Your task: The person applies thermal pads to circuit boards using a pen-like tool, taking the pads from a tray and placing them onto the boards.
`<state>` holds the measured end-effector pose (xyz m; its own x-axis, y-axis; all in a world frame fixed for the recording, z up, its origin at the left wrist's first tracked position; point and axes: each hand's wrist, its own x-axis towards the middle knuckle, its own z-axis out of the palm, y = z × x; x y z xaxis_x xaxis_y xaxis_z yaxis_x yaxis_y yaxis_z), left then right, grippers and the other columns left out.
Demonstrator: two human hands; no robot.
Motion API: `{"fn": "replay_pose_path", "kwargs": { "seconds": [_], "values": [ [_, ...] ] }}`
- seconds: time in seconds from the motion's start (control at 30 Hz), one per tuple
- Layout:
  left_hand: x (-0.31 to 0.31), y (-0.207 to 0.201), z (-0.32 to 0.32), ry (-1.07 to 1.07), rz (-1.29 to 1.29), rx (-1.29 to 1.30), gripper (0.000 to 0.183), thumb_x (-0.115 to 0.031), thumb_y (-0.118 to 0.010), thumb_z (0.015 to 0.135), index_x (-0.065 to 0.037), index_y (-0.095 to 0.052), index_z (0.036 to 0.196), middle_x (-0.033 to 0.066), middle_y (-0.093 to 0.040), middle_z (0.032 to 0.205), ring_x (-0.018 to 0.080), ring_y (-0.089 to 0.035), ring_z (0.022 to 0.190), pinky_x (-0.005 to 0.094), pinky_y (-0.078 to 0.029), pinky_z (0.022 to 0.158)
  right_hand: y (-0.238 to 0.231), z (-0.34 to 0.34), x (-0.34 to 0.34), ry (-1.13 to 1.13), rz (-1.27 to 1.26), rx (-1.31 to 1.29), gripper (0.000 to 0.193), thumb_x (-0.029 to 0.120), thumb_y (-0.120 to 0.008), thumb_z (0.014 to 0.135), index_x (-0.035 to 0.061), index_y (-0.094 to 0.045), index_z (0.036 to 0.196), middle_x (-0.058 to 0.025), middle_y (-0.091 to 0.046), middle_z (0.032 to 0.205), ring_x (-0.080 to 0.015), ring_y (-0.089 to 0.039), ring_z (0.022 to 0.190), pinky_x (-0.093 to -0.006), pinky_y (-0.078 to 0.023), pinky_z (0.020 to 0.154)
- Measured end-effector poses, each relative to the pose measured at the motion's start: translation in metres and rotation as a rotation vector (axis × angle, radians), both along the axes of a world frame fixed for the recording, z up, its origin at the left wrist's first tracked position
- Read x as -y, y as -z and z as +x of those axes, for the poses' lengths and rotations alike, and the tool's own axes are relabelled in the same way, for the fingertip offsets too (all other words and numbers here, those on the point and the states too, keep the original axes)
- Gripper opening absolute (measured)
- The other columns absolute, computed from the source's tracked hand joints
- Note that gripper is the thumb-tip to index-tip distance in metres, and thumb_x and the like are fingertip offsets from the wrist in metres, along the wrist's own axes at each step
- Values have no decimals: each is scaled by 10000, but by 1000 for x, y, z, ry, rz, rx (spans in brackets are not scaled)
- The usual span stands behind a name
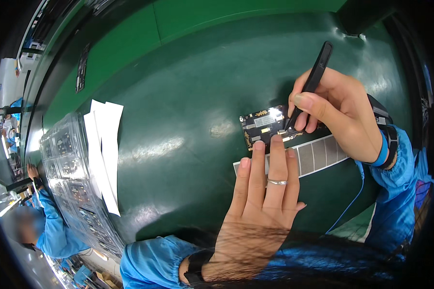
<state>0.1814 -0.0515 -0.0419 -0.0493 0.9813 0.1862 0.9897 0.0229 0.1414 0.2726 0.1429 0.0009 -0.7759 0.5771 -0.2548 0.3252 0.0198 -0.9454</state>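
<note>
Right fingers (318,105) clamp black tweezers (318,67); left fingers (278,166), slightly apart, steady a seemingly light, stiff, fragile circuit board (249,133), best gripped by its edges.

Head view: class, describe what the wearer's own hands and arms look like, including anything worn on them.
The left hand is gloveless, with a silver ring on one finger and a black band at the wrist. The right hand, also gloveless, has a blue wristband beside a black strap. Both arms have bright blue, wrinkled sleeves.
</note>
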Motion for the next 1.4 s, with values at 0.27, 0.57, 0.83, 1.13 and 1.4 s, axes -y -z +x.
{"fn": "replay_pose_path", "kwargs": {
  "seconds": [0.27,0.57,0.83,1.13,1.4],
  "values": [
    [-9,-41,-10,80,-345,166,752,-530,-616,926,11,-495,1435,242,-435,1480,385,-449,1410,467,-329,1193,2,3,0,10,-15,0,182,166,-583,1023,-11,-621,1036,-69,-664,920,-97,-620,761,-237,-507,683],
    [-1,3,1,18,-38,-41,734,-517,-616,925,8,-507,1426,241,-441,1470,387,-454,1403,474,-333,1192,4,0,-1,-10,-25,-16,192,181,-599,1018,-6,-632,1041,-59,-674,912,-86,-618,761,-235,-509,685],
    [1,0,0,47,-75,-15,743,-523,-619,919,3,-504,1431,227,-441,1478,392,-463,1391,477,-351,1183,7,2,-1,-34,10,-5,181,170,-600,1017,-6,-632,1043,-49,-674,906,-77,-613,749,-229,-508,680],
    [-13,-39,-14,104,-251,-21,847,-557,-699,835,-9,-489,1445,208,-420,1524,398,-477,1361,487,-387,1156,1,-3,0,-49,84,15,215,210,-597,1022,-4,-606,1038,-33,-625,857,-69,-599,725,-226,-506,639],
    [-33,-42,-43,17,1,341,660,-259,-792,805,8,-545,1356,194,-533,1339,360,-585,1070,431,-471,902,15,-4,-15,311,7,-231,337,352,-580,1041,17,-596,1070,-44,-585,884,-85,-594,642,-207,-475,490]
  ]
}}
